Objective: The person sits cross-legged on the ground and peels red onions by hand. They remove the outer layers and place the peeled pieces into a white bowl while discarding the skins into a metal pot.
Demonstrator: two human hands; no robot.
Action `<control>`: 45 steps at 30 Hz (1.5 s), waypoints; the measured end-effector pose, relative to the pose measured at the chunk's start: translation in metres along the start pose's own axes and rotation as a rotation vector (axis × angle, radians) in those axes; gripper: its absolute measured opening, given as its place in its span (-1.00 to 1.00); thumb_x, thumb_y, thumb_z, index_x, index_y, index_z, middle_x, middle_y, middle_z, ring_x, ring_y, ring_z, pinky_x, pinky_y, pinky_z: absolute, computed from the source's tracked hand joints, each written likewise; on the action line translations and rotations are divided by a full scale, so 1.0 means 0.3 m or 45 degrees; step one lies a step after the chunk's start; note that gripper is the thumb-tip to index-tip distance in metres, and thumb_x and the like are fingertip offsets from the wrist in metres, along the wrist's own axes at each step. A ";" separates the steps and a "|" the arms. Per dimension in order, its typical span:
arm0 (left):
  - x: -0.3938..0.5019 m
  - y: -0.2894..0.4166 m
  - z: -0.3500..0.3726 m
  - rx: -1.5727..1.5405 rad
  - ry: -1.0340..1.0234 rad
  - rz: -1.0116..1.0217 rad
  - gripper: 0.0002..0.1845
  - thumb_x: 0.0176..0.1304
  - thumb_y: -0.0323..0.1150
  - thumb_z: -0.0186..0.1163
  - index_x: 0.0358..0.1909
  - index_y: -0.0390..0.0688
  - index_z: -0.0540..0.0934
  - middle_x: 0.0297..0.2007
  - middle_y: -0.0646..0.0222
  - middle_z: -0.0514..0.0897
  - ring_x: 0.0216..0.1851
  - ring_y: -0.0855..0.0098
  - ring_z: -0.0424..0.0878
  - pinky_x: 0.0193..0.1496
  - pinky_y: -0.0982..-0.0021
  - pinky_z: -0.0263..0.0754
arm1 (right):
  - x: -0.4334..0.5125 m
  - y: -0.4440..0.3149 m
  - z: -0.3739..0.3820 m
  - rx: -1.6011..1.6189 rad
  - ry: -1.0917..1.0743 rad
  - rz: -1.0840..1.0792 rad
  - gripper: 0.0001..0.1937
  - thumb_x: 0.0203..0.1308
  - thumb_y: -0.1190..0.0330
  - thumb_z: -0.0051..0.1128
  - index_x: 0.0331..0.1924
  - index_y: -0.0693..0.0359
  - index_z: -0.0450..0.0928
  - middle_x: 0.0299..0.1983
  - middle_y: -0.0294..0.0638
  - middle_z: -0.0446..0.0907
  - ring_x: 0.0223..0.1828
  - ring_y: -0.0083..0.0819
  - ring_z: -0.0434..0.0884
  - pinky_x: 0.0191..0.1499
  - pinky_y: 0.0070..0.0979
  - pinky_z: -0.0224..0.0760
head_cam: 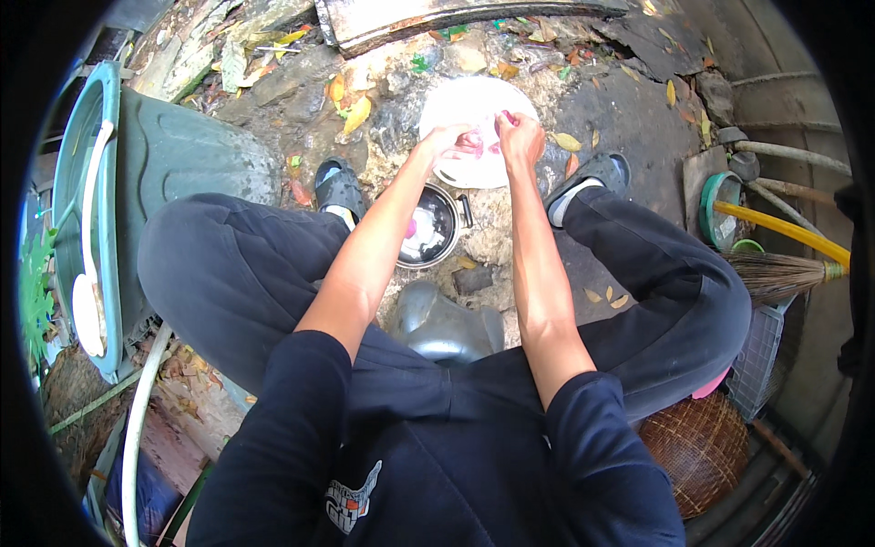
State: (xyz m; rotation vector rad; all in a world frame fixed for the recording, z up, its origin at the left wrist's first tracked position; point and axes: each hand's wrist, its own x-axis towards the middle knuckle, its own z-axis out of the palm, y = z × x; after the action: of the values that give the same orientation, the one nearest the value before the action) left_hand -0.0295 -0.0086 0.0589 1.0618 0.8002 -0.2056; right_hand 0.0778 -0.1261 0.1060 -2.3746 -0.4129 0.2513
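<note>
Both hands are over a round white board or plate [472, 174] on the stony ground, washed out by bright light. My left hand [454, 140] is at its left part, fingers partly curled at small pinkish pieces [478, 147]; whether it grips one is unclear. My right hand [521, 140] is closed around a small reddish-pink piece [506, 116] whose end shows at the fingertips. Nearer to me, partly behind my left forearm, sits a round metal pot [432, 229] with a dark side handle. It holds water or something shiny, and a pink item [411, 228] shows by the forearm.
A big green plastic tub [191, 150] stands at left with a white ladle-like thing [89, 308] on its rim. A grey rounded object [444, 325] lies between my legs. At right are a twig broom [779, 275], a grey crate [757, 359] and a woven basket [704, 451].
</note>
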 end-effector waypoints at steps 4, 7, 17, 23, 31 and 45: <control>-0.009 -0.029 -0.025 0.332 0.148 0.115 -0.59 0.24 -0.20 0.09 0.06 -0.19 0.49 -0.09 0.28 0.62 -0.13 0.40 0.58 0.00 0.31 0.45 | -0.001 0.001 0.000 0.000 -0.139 -0.054 -0.77 -0.14 0.24 0.32 -0.39 0.19 0.70 -0.46 -0.01 0.66 -0.40 -0.22 0.68 -0.28 -0.34 0.49; -0.020 -0.058 -0.051 0.224 0.211 0.119 -0.61 0.23 -0.24 0.07 0.05 -0.22 0.49 -0.09 0.26 0.61 -0.09 0.40 0.57 0.02 0.29 0.45 | -0.001 -0.009 0.019 0.001 -0.404 0.090 -0.82 -0.15 0.30 0.32 -0.44 0.19 0.71 -0.51 -0.11 0.67 -0.49 -0.40 0.66 -0.36 -0.46 0.52; -0.025 -0.050 -0.160 -0.073 0.312 0.036 -0.63 0.28 -0.21 0.05 0.02 -0.21 0.49 -0.06 0.24 0.59 -0.02 0.38 0.53 0.09 0.32 0.42 | -0.316 -0.224 0.108 -0.623 -1.351 -0.294 -0.83 -0.32 0.47 0.35 -0.53 0.33 0.66 -0.53 -0.05 0.66 -0.44 -0.31 0.69 -0.32 -0.37 0.58; 0.012 -0.091 -0.150 -0.115 0.249 0.140 -0.64 0.26 -0.22 0.07 -0.01 -0.24 0.48 -0.12 0.26 0.59 -0.08 0.40 0.53 0.04 0.36 0.44 | -0.277 -0.195 0.133 -0.395 -1.577 -0.028 -0.80 -0.22 0.47 0.33 -0.44 0.41 0.62 -0.48 -0.01 0.66 -0.45 -0.29 0.70 -0.31 -0.38 0.60; 0.152 -0.165 -0.120 -0.220 0.141 0.141 -0.68 0.24 -0.27 0.11 -0.06 -0.26 0.52 -0.23 0.29 0.63 -0.21 0.42 0.58 -0.09 0.36 0.48 | 0.180 0.071 0.117 -0.116 -0.596 -0.040 -0.69 -0.07 0.43 0.12 -0.17 0.35 0.61 -0.29 0.09 0.65 -0.33 -0.20 0.68 -0.20 -0.40 0.54; 0.071 -0.155 0.045 0.089 0.642 0.392 -0.48 0.00 -0.42 0.22 0.08 -0.31 0.46 -0.22 0.05 0.65 -0.27 0.31 0.62 -0.18 0.36 0.51 | 0.104 0.157 0.381 -0.303 -0.545 -0.117 -0.58 -0.06 0.38 0.21 -0.04 0.31 0.46 -0.04 0.07 0.49 0.07 0.00 0.44 0.12 -0.23 0.35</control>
State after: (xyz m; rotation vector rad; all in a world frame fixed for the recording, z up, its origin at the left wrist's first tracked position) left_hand -0.0316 -0.0384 0.0154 1.3088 1.0677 0.3112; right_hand 0.0842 -0.0779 -0.0118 -2.5189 -0.7878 0.7081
